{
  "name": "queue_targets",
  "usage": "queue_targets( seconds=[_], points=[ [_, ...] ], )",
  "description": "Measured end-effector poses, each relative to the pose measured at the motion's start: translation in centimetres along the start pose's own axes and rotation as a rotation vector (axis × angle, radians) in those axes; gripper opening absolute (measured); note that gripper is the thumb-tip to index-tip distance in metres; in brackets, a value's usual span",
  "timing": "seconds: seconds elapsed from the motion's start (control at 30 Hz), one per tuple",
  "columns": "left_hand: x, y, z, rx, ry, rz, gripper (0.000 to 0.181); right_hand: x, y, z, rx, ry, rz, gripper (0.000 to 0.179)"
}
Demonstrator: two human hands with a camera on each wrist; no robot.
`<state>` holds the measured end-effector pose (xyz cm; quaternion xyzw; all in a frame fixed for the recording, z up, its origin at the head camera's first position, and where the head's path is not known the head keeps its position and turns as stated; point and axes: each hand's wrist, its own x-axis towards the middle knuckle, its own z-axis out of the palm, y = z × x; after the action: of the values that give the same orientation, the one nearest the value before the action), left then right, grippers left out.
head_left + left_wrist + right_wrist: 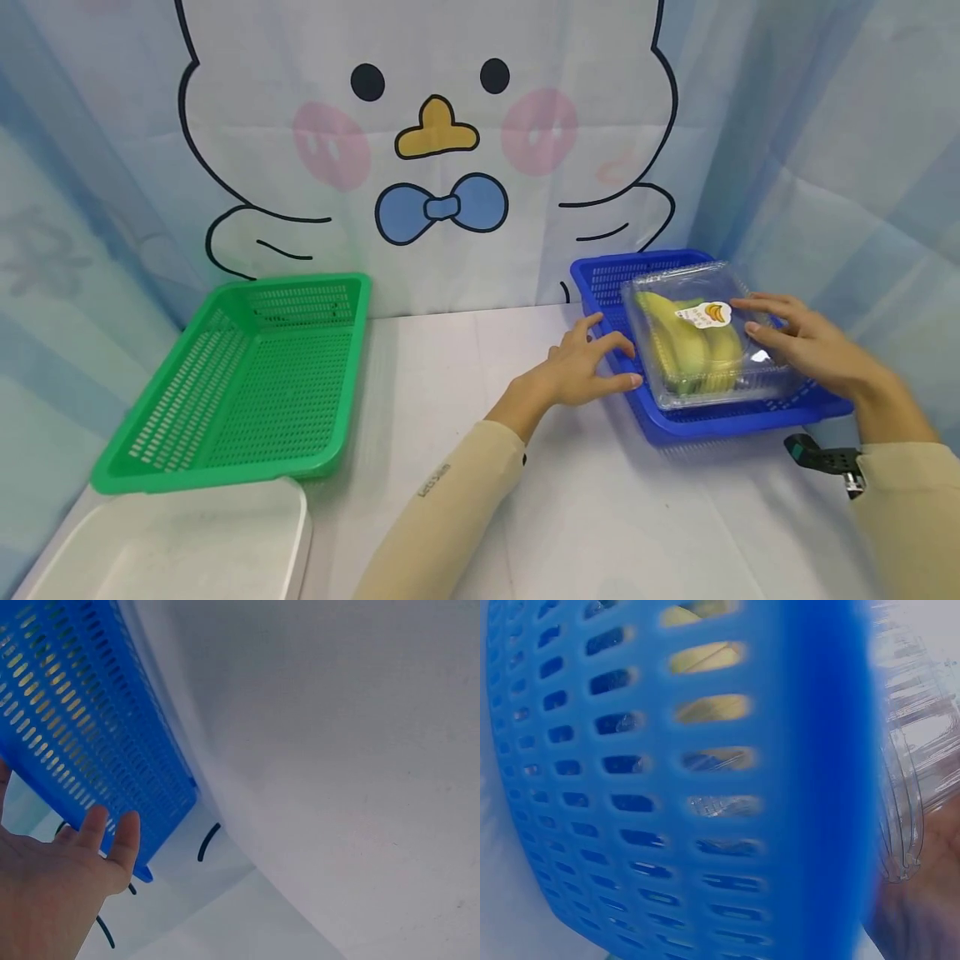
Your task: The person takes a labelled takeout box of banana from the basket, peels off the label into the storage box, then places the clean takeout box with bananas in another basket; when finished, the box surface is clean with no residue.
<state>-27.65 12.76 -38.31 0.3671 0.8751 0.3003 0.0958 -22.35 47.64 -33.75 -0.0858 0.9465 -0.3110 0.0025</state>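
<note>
A clear plastic clamshell box with yellow bananas and a white banana sticker sits tilted in the blue basket. My right hand is over the box's right side, fingers extended on or just above the lid. Its contact is partly hidden behind the basket wall in the right wrist view. At the basket's left rim, my left hand is spread with fingers apart, holding nothing. The left wrist view shows that hand beside the slotted basket wall.
A green slotted basket stands at the left on the white table. In front of it is a white bin, cut off by the view's edge. A printed curtain hangs behind the table and along both sides.
</note>
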Motion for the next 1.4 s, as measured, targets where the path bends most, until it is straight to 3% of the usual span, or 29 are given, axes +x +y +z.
queue_targets(
  seconds=[0.63, 0.87, 1.1, 1.4],
  points=[
    [-0.2, -0.8, 0.0, -0.069, 0.024, 0.002, 0.042, -1.0, -2.6, -2.0, -0.019, 0.087, -0.076, 0.049],
    [-0.5, -0.9, -0.1, -0.037, -0.014, 0.01, 0.043, -1.5, -3.3, -2.5, -0.013, 0.112, -0.073, 0.048],
    [-1.3, -1.5, -1.0, -0.015, -0.012, 0.0, 0.042, -1.5, -4.0, -2.7, -0.001, 0.118, -0.075, 0.048],
    [-2.7, -3.4, -2.7, -0.003, 0.017, -0.044, 0.047, -0.9, -5.5, -2.4, 0.038, 0.13, -0.129, 0.047]
  ],
)
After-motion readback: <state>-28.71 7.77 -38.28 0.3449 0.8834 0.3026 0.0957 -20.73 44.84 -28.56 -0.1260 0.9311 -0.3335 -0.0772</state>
